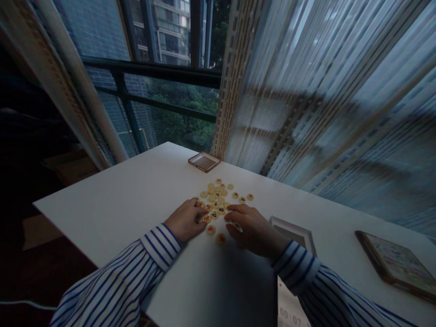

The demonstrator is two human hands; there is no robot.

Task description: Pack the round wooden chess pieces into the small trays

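Note:
A loose pile of round, pale yellow Chinese chess pieces point(211, 198) lies on the white table, some face up with red or black characters, others showing a blank side. My left hand point(186, 220) rests at the pile's left edge, fingers apart, its fingertips touching or close beside a red-marked piece point(206, 219). On the right side, my right hand point(251, 227) is spread over the pieces, with a black-marked piece point(237, 225) partly hidden under its fingers. Two red-marked pieces lie nearer to me, between the hands. Neither hand lifts a piece.
At the far edge of the white table point(112, 200) sits a shallow box lid or tray point(204, 162). A second grey-edged tray point(308, 240) is partly behind my right arm. A framed picture-like box point(398, 263) lies at right. Curtains point(289, 91) hang along the far side.

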